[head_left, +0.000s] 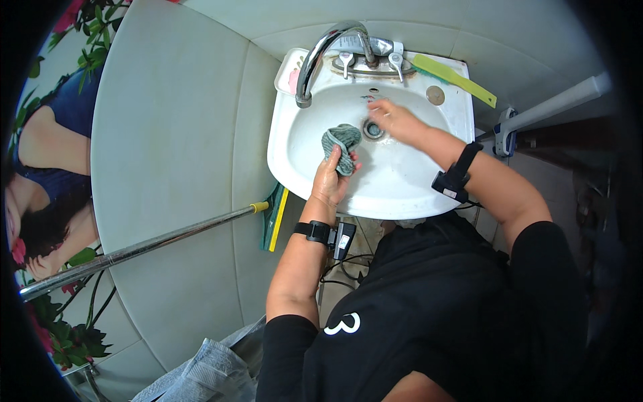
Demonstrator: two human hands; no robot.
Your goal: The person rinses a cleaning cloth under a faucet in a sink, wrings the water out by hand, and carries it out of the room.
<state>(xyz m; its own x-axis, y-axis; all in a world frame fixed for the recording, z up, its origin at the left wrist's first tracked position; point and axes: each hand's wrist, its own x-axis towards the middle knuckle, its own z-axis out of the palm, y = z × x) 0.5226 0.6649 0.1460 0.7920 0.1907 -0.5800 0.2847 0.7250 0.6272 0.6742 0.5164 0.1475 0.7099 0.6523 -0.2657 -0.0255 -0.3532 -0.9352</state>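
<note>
My left hand (331, 178) holds a folded grey-green ribbed cloth (342, 145) over the left half of a white ceramic washbasin (402, 183). Near the metal drain (373, 129), my right hand (394, 118) hovers, blurred by motion, with no object visible in it. Its finger positions are not clear. A curved chrome faucet (321, 55) arches over the basin's back left, its spout to the left of both hands. Two small tap levers, left (345, 63) and right (396, 64), stand on its base. No running water shows at the spout.
A green-handled brush (459, 83) lies on the basin's back right rim. Behind the faucet rests a silvery tube (364, 45); a white soap dish (288, 73) sits at the left corner. A squeegee (274, 218) with a long metal pole leans at left. A grey towel (211, 369) hangs below.
</note>
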